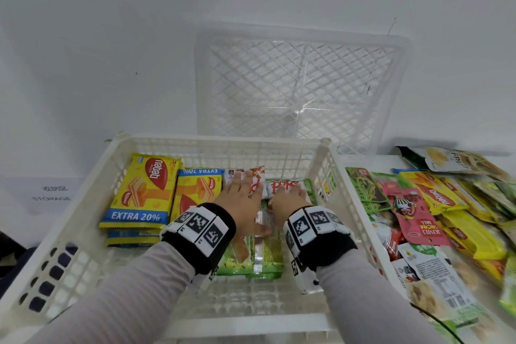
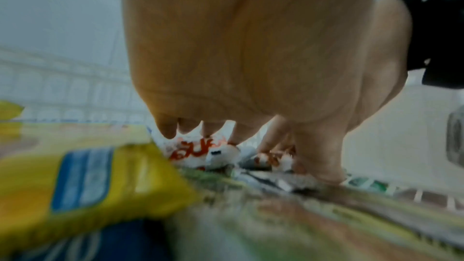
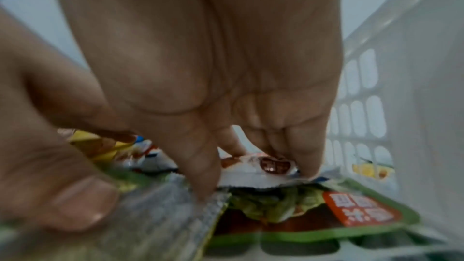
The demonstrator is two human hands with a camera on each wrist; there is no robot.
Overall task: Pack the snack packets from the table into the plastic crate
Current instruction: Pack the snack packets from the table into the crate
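Inside the plastic crate (image 1: 92,176) at frame centre, the left hand (image 1: 240,198) and right hand (image 1: 287,201) pressed flat, fingers straight, on white snack packets (image 1: 279,186); bare crate floor lay below; more packets (image 1: 418,204) crowded the right edge.

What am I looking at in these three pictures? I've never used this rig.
No robot: a person with bare hands. The big picture comes from a head camera; the two blurry ones from cameras on each wrist. The left hand and right hand lie with fingers fairly straight on white packets inside the white crate, pressing rather than gripping them. Yellow wafer packs sit at the crate's left, more snack packets wait on the table to the right.
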